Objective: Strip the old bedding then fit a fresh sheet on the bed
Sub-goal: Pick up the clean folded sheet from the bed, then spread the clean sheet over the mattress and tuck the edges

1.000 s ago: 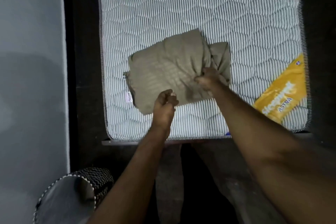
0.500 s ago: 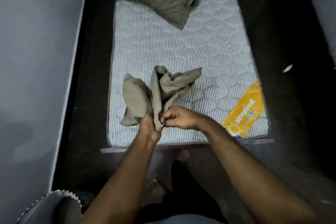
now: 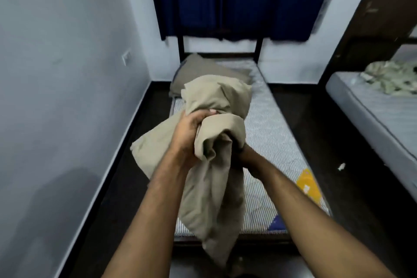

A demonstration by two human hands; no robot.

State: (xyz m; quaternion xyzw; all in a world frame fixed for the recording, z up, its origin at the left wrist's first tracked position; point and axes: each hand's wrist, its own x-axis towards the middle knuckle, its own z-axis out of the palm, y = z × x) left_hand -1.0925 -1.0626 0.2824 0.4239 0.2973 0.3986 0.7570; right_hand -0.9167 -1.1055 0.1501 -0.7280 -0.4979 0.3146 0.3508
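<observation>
You hold the khaki sheet [image 3: 212, 187] bunched above the mattress [image 3: 270, 142], its tail hanging past the foot edge. Your left hand [image 3: 188, 133] has its fingers clamped on the cloth; your right hand [image 3: 242, 158], mostly hidden by folds, seems to grip it too. Beyond the sheet, a pillow [image 3: 198, 70] lies at the mattress head; dark floor [image 3: 304, 119] runs along the mattress sides.

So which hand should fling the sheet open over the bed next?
Probably the left hand. It grips the khaki sheet high up in plain view, with a loose flap hanging on its side. The right hand sits lower, mostly buried in folds, so it is better placed to hold on above the bare mattress.
</observation>
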